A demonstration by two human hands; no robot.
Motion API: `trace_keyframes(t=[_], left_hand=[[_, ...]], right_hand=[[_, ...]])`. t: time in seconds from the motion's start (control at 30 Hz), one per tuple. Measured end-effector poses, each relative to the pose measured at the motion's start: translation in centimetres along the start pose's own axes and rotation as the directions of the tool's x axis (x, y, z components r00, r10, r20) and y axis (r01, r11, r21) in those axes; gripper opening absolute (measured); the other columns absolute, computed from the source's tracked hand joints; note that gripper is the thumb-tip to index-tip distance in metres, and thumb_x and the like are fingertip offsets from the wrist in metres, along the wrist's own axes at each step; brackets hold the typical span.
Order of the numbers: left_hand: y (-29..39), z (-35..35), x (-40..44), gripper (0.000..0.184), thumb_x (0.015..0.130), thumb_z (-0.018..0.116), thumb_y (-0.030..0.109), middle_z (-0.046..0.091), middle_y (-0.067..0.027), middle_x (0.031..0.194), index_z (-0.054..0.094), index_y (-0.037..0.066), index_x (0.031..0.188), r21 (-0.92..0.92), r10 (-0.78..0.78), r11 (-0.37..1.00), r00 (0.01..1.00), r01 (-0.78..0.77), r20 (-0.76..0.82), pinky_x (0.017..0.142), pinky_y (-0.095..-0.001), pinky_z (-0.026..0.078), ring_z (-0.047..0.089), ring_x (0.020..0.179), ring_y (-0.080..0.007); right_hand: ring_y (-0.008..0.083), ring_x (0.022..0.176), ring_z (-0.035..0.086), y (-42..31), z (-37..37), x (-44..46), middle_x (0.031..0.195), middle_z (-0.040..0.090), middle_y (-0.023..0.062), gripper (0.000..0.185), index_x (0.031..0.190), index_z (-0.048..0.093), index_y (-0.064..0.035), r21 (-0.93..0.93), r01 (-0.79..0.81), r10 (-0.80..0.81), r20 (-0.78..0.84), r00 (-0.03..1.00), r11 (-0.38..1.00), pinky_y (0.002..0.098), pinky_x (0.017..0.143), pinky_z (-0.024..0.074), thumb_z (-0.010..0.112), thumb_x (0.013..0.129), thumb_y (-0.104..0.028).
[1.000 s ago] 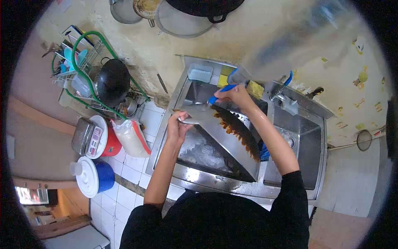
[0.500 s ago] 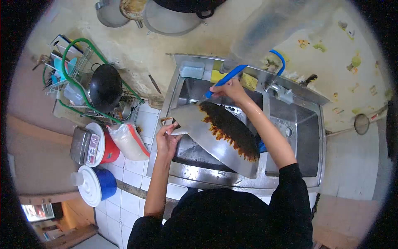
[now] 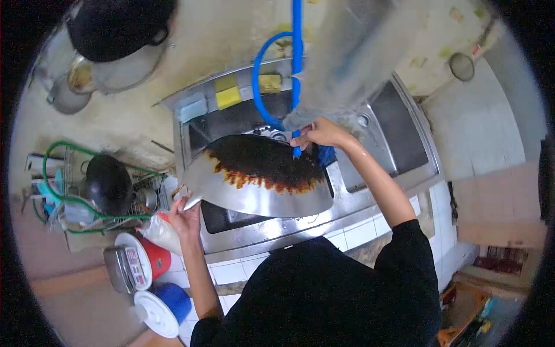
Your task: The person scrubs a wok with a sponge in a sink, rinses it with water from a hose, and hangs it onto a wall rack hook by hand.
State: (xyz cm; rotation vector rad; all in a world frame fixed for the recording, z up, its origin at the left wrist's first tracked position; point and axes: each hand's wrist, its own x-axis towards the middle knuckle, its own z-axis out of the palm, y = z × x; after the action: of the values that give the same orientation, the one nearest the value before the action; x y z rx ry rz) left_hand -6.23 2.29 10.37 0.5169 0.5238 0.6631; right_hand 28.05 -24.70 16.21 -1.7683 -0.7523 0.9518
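Note:
A large metal wok (image 3: 254, 199), its underside burnt black and brown along the upper part, lies tilted over the left basin of the steel sink (image 3: 217, 246). My left hand (image 3: 186, 217) is closed round the wok's handle at its left end. In my right hand (image 3: 318, 136) is a blue hose (image 3: 296, 63), its end pointing down at the blackened part of the wok near the right side. The hose loops above the sink. Whether water flows from it is too small to tell.
A yellow sponge (image 3: 269, 84), a yellow cloth (image 3: 228, 98) and a pale blue box (image 3: 192, 110) line the sink's back ledge. To the left stand a dish rack (image 3: 136, 182) with a black wok, a red bucket (image 3: 159, 260) and a blue bucket (image 3: 176, 298). A black pan (image 3: 118, 29) hangs above.
The view has turned. The wok has swung so its burnt side shows wider and lies more level. My right hand and the hose end have moved right along the wok; my left hand keeps its handle.

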Motion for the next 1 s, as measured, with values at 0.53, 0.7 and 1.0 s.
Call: trace_keyframes(t=[0.53,0.7,1.0], left_hand=[[0.8,0.2,0.2,0.019,0.087,0.048,0.009,0.048,-0.0005,0.062,0.047,0.006,0.068,0.011,-0.050,0.999,0.994,0.049,0.099,0.096,-0.0512,0.042,0.060,0.089,-0.0281],[1.0,0.3,0.2,0.018,0.088,0.047,0.008,0.049,-0.0011,0.062,0.049,0.004,0.071,0.078,-0.022,0.997,1.000,0.023,-0.011,0.096,-0.0519,0.042,0.060,0.091,-0.0283],[1.3,-1.0,1.1,0.022,0.089,0.044,0.007,0.047,-0.0020,0.060,0.045,0.004,0.067,0.038,-0.073,0.997,0.990,0.069,0.118,0.101,-0.0508,0.039,0.060,0.081,-0.0257]], right_hand=[[0.0126,0.057,0.064,1.6,-0.1,-4.1,0.065,0.064,0.0068,0.021,0.076,0.063,-0.0012,-0.079,0.082,-0.089,-0.090,0.992,0.994,0.0232,0.050,0.0467,0.070,0.079,-0.021],[0.0157,0.056,0.066,1.3,0.1,-6.4,0.061,0.064,0.0096,0.021,0.070,0.063,-0.0004,0.052,0.053,-0.055,0.029,0.998,0.997,0.0240,0.050,0.0505,0.073,0.076,-0.018],[0.0152,0.057,0.066,2.4,-2.3,-10.0,0.063,0.065,0.0100,0.024,0.067,0.059,0.0006,-0.043,-0.016,0.011,-0.122,0.992,0.999,0.0245,0.049,0.0482,0.071,0.077,-0.017]])
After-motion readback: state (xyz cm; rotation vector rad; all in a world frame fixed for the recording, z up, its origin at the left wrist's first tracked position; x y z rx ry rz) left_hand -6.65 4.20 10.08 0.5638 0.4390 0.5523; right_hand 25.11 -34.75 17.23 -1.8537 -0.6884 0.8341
